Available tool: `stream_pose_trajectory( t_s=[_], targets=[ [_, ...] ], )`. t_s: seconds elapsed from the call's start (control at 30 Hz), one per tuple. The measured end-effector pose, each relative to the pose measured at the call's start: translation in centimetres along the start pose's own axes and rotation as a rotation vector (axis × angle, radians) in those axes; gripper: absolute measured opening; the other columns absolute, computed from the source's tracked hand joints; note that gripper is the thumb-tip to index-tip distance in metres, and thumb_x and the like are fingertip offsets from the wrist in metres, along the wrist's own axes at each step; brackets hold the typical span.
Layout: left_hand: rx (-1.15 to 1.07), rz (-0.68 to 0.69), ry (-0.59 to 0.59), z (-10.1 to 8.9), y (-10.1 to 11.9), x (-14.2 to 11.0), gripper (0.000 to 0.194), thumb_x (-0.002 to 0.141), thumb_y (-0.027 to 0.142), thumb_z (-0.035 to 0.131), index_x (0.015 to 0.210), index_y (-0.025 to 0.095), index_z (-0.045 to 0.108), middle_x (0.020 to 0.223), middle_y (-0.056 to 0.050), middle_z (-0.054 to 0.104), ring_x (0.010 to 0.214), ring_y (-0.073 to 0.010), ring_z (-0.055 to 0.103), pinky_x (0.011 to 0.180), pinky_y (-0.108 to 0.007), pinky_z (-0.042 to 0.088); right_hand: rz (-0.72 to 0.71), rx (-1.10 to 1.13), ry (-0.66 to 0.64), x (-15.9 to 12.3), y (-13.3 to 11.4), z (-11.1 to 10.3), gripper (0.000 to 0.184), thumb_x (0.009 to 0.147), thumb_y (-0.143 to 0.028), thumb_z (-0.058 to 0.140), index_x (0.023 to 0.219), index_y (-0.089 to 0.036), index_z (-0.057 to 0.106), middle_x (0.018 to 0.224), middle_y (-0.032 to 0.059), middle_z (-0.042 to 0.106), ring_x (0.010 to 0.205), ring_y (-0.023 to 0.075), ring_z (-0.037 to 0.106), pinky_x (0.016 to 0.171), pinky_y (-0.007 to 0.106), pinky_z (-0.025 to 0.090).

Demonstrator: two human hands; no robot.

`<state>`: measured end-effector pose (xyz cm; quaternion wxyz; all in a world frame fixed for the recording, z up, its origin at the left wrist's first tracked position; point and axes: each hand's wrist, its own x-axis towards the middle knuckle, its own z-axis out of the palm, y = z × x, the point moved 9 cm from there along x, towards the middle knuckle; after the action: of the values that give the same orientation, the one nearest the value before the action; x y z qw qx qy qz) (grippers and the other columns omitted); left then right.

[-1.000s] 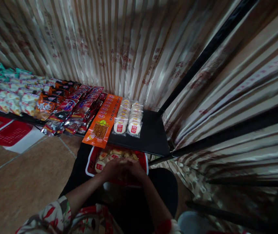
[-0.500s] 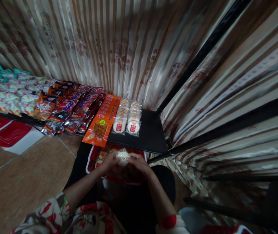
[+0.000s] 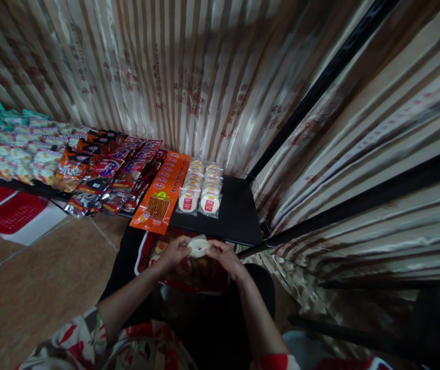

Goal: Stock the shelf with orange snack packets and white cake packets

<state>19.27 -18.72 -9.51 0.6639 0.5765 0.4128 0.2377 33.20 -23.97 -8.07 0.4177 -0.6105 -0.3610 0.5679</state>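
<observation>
Both my hands hold one clear packet with a round white cake (image 3: 199, 247) inside, just above a red bag (image 3: 189, 275) of the same packets. My left hand (image 3: 173, 252) pinches the packet's left edge and my right hand (image 3: 223, 257) pinches its right edge. In front of them a low black shelf (image 3: 239, 221) carries two rows of round white cake packets (image 3: 200, 190), which lie beside a long orange snack pack (image 3: 164, 192).
Further left the shelf holds rows of red, orange and green-white snack packets (image 3: 69, 159). A striped shiny curtain (image 3: 189, 77) hangs behind and to the right, with black frame bars (image 3: 320, 77). Brown floor tiles (image 3: 38, 277) and a red-white sheet (image 3: 7, 213) lie at the left.
My hands rose out of the red bag with one cake packet and moved it slightly up toward the shelf edge.
</observation>
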Motion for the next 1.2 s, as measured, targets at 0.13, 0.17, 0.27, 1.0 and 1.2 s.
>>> stream_pose_trajectory(
  t_s=[0.13, 0.17, 0.27, 1.0, 1.2],
  targets=[
    [0.048, 0.132, -0.021, 0.4, 2.3, -0.6, 0.020, 0.068, 0.017, 0.051, 0.087, 0.017, 0.055, 0.085, 0.000, 0.064, 0.081, -0.0144, 0.060, 0.074, -0.024, 0.046, -0.037, -0.006, 0.009, -0.2, -0.9, -0.5, 0.048, 0.053, -0.046, 0.076, 0.091, -0.019, 0.067, 0.084, 0.0026, 0.069, 0.083, 0.0200, 0.062, 0.082, 0.035, 0.045],
    [0.073, 0.152, -0.030, 0.5, 2.6, -0.8, 0.020, 0.069, 0.017, 0.051, 0.088, 0.017, 0.054, 0.085, 0.000, 0.064, 0.081, -0.0143, 0.060, 0.074, -0.024, 0.046, -0.048, -0.015, 0.011, -0.2, -1.2, -0.6, 0.047, 0.054, -0.045, 0.076, 0.092, -0.019, 0.067, 0.086, 0.0028, 0.069, 0.084, 0.0204, 0.062, 0.083, 0.035, 0.045],
    [0.157, 0.227, -0.021, 0.8, 3.5, -1.4, 0.021, 0.070, 0.016, 0.047, 0.090, 0.018, 0.054, 0.086, -0.001, 0.062, 0.080, -0.0142, 0.059, 0.073, -0.023, 0.046, -0.059, -0.035, 0.013, -0.5, -1.8, -0.9, 0.045, 0.056, -0.042, 0.075, 0.094, -0.020, 0.067, 0.089, 0.0026, 0.069, 0.087, 0.0201, 0.062, 0.084, 0.035, 0.044],
    [0.632, 0.707, 0.035, 2.4, 7.5, -4.7, 0.035, 0.079, 0.010, 0.038, 0.108, 0.018, 0.056, 0.117, -0.008, 0.053, 0.118, -0.0194, 0.043, 0.101, -0.037, 0.037, -0.043, 0.263, -0.018, -1.4, -3.0, -0.3, 0.036, 0.052, -0.030, 0.080, 0.085, -0.020, 0.067, 0.083, 0.0010, 0.070, 0.077, 0.0175, 0.064, 0.076, 0.031, 0.047],
    [0.672, 0.767, 0.015, 2.9, 8.2, -4.6, 0.034, 0.082, 0.013, 0.035, 0.108, 0.018, 0.057, 0.118, -0.009, 0.053, 0.120, -0.0208, 0.041, 0.102, -0.039, 0.037, -0.020, 0.340, -0.018, -1.7, -3.0, -0.6, 0.034, 0.055, -0.030, 0.077, 0.086, -0.018, 0.068, 0.082, 0.0020, 0.070, 0.073, 0.0146, 0.063, 0.072, 0.027, 0.046]
  ],
)
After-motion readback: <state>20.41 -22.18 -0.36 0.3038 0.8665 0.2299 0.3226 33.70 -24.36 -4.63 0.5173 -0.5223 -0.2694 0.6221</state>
